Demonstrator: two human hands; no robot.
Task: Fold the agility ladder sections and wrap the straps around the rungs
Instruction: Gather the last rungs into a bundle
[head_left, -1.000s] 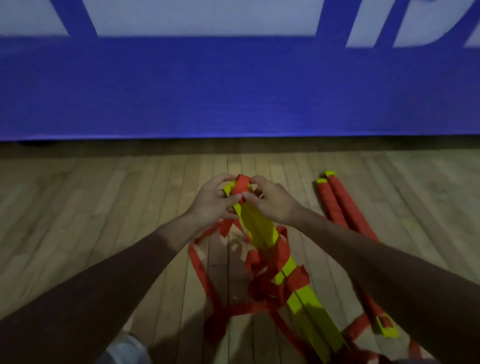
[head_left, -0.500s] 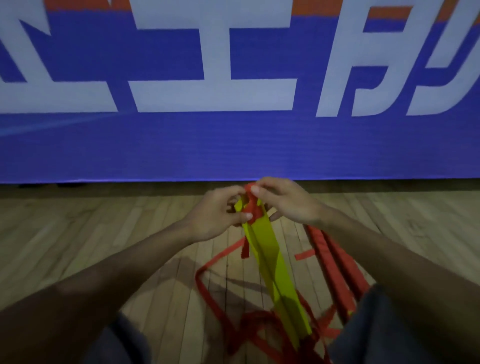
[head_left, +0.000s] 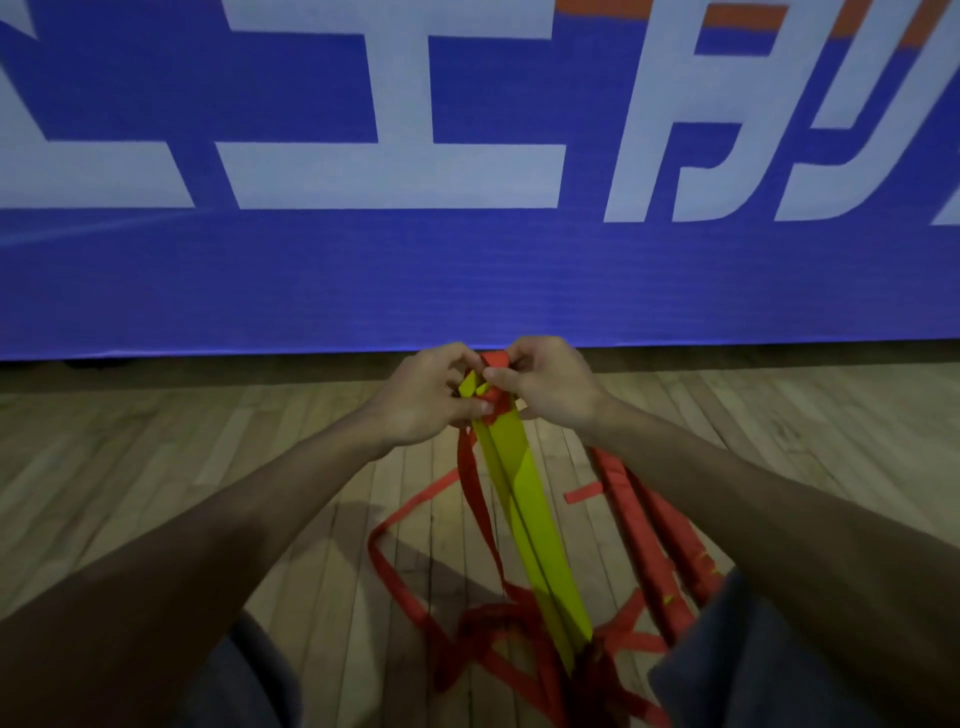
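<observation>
A stack of flat yellow ladder rungs (head_left: 524, 499) stands tilted in front of me, its top end between my hands and its lower end down between my knees. My left hand (head_left: 426, 400) grips the top of the stack from the left. My right hand (head_left: 545, 384) pinches a red strap (head_left: 496, 358) looped over the top end. More red strap (head_left: 415, 592) hangs from the rungs and trails in loose loops over the wooden floor.
A second bundle wrapped in red (head_left: 649, 540) lies on the floor to the right, partly behind my right forearm. A blue banner with large white letters (head_left: 467, 260) closes off the floor just beyond my hands. My knees (head_left: 727, 665) frame the bottom.
The rung stack has been raised more upright and the view has tilted up toward the banner. Both hands have stayed at its top end, working the red strap.
</observation>
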